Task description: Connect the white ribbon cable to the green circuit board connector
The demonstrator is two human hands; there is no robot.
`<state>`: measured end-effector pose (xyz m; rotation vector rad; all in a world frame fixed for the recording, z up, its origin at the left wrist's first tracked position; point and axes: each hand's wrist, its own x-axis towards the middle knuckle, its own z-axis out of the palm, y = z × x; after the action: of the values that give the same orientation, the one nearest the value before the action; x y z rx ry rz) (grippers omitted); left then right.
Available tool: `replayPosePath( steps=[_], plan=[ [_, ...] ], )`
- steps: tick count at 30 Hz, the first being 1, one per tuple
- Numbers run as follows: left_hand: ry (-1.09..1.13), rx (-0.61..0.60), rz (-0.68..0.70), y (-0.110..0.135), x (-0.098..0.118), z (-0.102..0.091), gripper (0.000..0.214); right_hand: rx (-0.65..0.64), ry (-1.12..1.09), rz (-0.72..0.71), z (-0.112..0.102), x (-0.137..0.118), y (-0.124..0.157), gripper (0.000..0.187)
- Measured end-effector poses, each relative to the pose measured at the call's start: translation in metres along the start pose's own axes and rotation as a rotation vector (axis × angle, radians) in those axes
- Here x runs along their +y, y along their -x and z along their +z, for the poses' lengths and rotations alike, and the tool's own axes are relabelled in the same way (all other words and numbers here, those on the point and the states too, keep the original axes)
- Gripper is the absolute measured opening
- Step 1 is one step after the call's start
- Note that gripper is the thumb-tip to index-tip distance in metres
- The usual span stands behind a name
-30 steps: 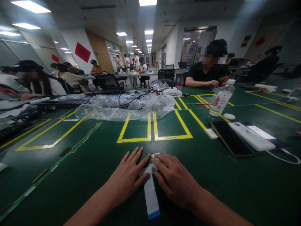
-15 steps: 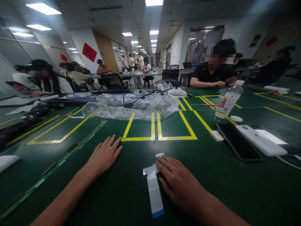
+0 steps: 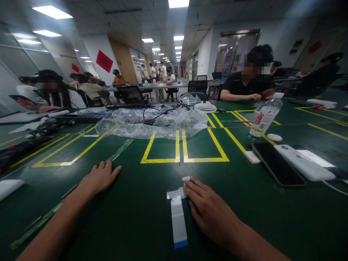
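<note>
A long narrow green circuit board (image 3: 119,150) lies slantwise on the table at left. My left hand (image 3: 95,181) rests palm down across its middle, fingers apart and hiding that stretch; whether it grips an edge I cannot tell. Nearer the centre is a white flat ribbon cable (image 3: 178,219), bent at a corner, with a blue end toward me. My right hand (image 3: 210,204) lies flat, its fingertips on the silvery far end of that cable, partly covering it.
Beyond the hands are clear plastic wrap (image 3: 163,123) with black cables, and a white fan grille (image 3: 205,107). On the right stand a bottle (image 3: 265,115), a phone (image 3: 277,163) and a white power bank (image 3: 304,162). A co-worker (image 3: 247,79) sits across the table.
My left hand has moved left and onto the circuit board, which has shifted a little to the right. My right hand stays on the ribbon cable.
</note>
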<state>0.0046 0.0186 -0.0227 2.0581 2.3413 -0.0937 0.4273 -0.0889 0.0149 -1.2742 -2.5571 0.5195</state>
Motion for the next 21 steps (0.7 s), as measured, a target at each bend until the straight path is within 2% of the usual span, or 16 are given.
replayPosePath(
  steps=[5,8,11,15,21],
  plan=[
    [-0.026,-0.008,0.158,0.030,0.066,-0.001,0.085,0.001,0.005,0.001,0.001,0.000,0.000,0.050],
    [-0.022,0.011,0.358,0.056,0.109,-0.007,0.080,0.001,0.033,-0.007,0.003,-0.001,0.001,0.051],
    [0.026,0.015,0.532,0.078,0.142,-0.013,0.073,0.010,0.053,-0.021,0.006,-0.001,0.001,0.052],
    [0.080,-0.011,0.659,0.094,0.164,-0.019,0.068,0.008,0.050,-0.049,0.008,-0.001,0.000,0.053],
    [0.105,-0.054,0.717,0.107,0.177,-0.025,0.066,-0.014,0.054,-0.057,0.009,-0.003,0.000,0.053]
  ],
)
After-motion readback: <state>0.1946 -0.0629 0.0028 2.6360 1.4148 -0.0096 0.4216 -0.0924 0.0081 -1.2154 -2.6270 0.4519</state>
